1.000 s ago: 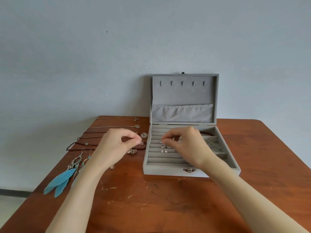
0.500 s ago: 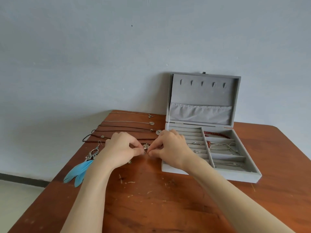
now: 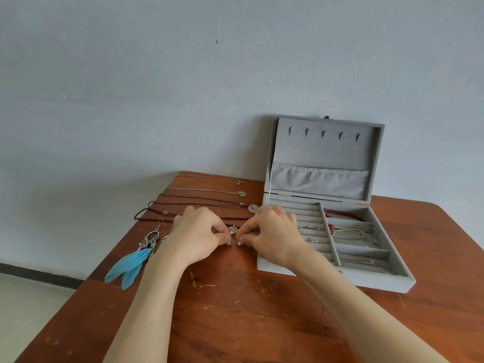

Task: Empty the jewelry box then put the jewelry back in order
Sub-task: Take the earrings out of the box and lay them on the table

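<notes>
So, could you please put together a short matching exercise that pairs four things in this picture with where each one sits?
Things:
1. blue feather earrings
2. red bead bracelet
3. small silver earrings
4. fabric pocket

Places:
A. pinched by the left hand and right hand, one each, low over the table
B. inside the raised lid of the jewelry box
C. on the table near its left edge
D. in the box's rear right compartment

Pairs: 1-C, 2-D, 3-A, 4-B
</notes>
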